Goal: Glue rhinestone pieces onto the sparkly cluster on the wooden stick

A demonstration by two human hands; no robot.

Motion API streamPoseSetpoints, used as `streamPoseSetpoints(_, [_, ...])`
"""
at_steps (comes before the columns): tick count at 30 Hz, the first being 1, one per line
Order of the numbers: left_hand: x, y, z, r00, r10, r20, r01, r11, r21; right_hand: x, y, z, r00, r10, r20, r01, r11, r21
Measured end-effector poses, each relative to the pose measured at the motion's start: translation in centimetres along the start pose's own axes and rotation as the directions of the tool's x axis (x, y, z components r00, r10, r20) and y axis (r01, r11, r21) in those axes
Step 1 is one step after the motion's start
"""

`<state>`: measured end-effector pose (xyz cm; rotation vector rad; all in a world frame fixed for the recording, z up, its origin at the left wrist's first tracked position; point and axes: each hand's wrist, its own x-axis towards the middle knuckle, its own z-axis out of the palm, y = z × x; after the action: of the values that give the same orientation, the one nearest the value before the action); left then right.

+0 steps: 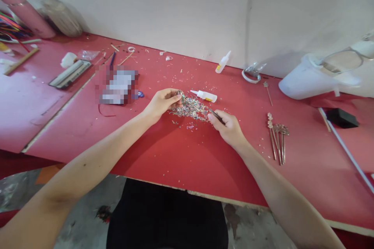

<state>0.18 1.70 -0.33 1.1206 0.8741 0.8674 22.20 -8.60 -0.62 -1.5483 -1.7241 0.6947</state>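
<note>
My left hand (pixel 162 103) is closed on a metallic hair stick (pixel 184 96), pinching it by its decorated head. The stick's thin shaft slants down to the right. In my right hand (pixel 230 126) are dark tweezers (pixel 216 116), their tips near the shaft; whether the tips hold a chip is too small to tell. Below both hands spreads a loose pile of shiny multicoloured chips (pixel 188 113) on the red tabletop (pixel 181 151). Just behind the pile lies a white glue bottle (pixel 208 96) on its side, nozzle to the left.
Another glue bottle (pixel 223 62) is near the wall, beside a tape roll (pixel 251 75). Several finished-looking hair sticks (pixel 277 144) lie at right, near a white bucket (pixel 300 78) and a black block (pixel 342 118). A pixelated item (pixel 119 86) and pink bottle (pixel 29 11) are at left.
</note>
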Motion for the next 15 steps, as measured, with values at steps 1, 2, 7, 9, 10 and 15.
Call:
streamPoseSetpoints(1, [0.04, -0.02, -0.05, 1.000, -0.003, 0.008, 0.002, 1.000, 0.022, -0.03, -0.01, 0.02, 1.000, 0.003, 0.002, -0.003, 1.000, 0.006])
streamPoseSetpoints(2, [0.08, -0.04, -0.10, 1.000, -0.001, 0.015, 0.000, 0.999, 0.050, -0.04, -0.01, 0.03, 1.000, 0.002, 0.001, -0.002, 1.000, 0.009])
streamPoseSetpoints(7, [0.11, 0.10, -0.18, 0.999, -0.007, 0.043, 0.001, 0.989, 0.148, 0.01, 0.12, -0.09, 0.999, 0.004, -0.047, -0.004, 1.000, 0.000])
streamPoseSetpoints(9, [0.05, 0.24, -0.17, 0.998, -0.021, 0.059, 0.011, 0.988, 0.155, 0.06, 0.24, -0.23, 0.998, 0.025, -0.065, -0.024, 0.999, 0.022])
streamPoseSetpoints(10, [0.01, 0.30, -0.16, 0.997, -0.023, 0.067, 0.013, 0.987, 0.157, 0.09, 0.32, -0.30, 0.997, 0.043, -0.071, -0.040, 0.998, 0.048])
streamPoseSetpoints(15, [-0.16, 0.50, -0.15, 0.995, -0.043, 0.089, 0.036, 0.996, 0.082, 0.29, 0.79, -0.33, 0.989, 0.133, -0.068, -0.105, 0.945, 0.311])
